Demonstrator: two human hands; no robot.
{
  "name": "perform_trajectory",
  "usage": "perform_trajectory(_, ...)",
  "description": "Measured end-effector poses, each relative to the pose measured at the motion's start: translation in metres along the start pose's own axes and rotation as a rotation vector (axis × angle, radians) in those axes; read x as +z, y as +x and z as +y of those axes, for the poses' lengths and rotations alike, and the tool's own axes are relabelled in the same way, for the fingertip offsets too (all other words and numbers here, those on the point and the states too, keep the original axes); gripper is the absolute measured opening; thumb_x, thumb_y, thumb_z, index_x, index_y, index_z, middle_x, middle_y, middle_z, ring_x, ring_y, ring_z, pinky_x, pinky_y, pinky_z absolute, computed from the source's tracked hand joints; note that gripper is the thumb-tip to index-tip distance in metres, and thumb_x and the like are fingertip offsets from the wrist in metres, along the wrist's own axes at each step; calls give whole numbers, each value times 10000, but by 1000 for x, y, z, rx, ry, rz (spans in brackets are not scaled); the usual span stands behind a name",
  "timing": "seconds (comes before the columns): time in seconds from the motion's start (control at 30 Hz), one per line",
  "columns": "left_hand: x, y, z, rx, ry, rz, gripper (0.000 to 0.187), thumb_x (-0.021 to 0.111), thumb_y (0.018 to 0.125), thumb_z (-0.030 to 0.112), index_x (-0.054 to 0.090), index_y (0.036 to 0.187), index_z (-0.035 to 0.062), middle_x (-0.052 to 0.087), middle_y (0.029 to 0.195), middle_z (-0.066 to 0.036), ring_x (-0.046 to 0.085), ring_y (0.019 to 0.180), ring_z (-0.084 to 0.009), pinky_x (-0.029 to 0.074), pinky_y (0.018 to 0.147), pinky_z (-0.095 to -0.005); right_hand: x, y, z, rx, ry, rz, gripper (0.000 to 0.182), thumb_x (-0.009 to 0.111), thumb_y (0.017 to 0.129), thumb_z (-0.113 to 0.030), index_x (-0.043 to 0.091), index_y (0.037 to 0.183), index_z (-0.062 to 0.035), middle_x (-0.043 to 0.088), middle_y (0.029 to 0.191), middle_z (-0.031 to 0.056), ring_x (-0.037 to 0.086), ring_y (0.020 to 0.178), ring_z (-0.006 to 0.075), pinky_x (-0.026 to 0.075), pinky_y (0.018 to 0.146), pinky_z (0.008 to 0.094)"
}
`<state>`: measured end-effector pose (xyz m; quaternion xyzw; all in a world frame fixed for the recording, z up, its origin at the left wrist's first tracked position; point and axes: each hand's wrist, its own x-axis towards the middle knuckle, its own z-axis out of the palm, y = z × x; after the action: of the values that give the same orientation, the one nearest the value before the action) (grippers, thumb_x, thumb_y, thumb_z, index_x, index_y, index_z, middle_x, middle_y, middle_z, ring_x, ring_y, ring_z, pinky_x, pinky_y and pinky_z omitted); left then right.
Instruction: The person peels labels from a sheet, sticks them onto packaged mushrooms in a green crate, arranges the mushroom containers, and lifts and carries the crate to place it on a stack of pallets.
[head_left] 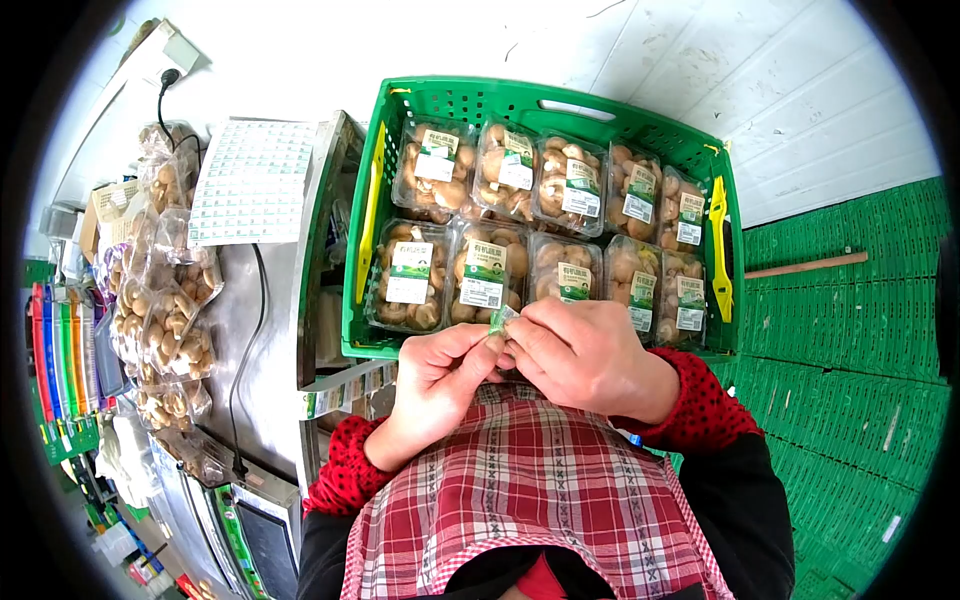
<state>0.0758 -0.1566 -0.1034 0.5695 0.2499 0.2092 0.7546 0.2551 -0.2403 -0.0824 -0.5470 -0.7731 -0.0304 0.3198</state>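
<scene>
My left hand [440, 375] and my right hand [590, 358] meet in front of my apron [500, 450], fingers closed in a pinch. Between their fingertips is a small green and white sticker label [503, 317], partly hidden by the fingers. Just beyond them stands a green plastic crate [353, 310] with yellow handles at its sides. Inside it, clear packs of brown mushrooms [430, 310] lie in two rows, with labels on their tops. Another mushroom pack [546, 289] sits right behind my hands.
To the left, a metal table [262, 350] carries a sheet of labels [255, 180], a black cable [258, 300] and several bagged mushroom packs [165, 320]. A strip of labels [350, 388] hangs near the table edge. Stacked green crates [850, 330] fill the right side.
</scene>
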Motion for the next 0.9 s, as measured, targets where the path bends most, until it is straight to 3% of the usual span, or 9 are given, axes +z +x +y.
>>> perform_trajectory(0.37, 5, -5, 0, 66, 141, 19, 155, 589, 959, 58, 699, 1016, -34, 713, 863, -80, 653, 748, -87, 530, 645, -223, -4, -2, 0, -10, 43, -56, 213, 697, 775, -164, 537, 796, -24, 475, 719, 62, 571, 540, 184, 434, 405, 318)
perform_trajectory(0.43, 5, -5, 0, 63, 122, 13, 155, 585, 960, 57, 699, 1012, -35, 712, 861, -80, 654, 745, -89, 529, 644, -222, -4, -3, 1, 35, 88, -45, 205, 711, 702, -36, 599, 873, -21, 588, 780, 56, 599, 539, 195, 476, 429, 307)
perform_trajectory(0.77, 5, -4, 4, 9, 47, 1, 154, 568, 963, 44, 697, 986, -36, 709, 843, -76, 648, 721, -85, 528, 632, -221, -2, -5, 6, 151, 217, -57, 144, 710, 768, -46, 617, 875, -75, 619, 755, 34, 621, 556, 192, 463, 434, 301)
perform_trajectory(0.9, 4, -1, 4, 8, 26, 6, 157, 563, 963, 42, 699, 980, -35, 710, 839, -75, 650, 717, -87, 531, 624, -223, 1, -3, 8, 215, 333, -15, 126, 679, 782, -102, 569, 844, -97, 597, 760, 41, 599, 525, 248, 448, 426, 355)
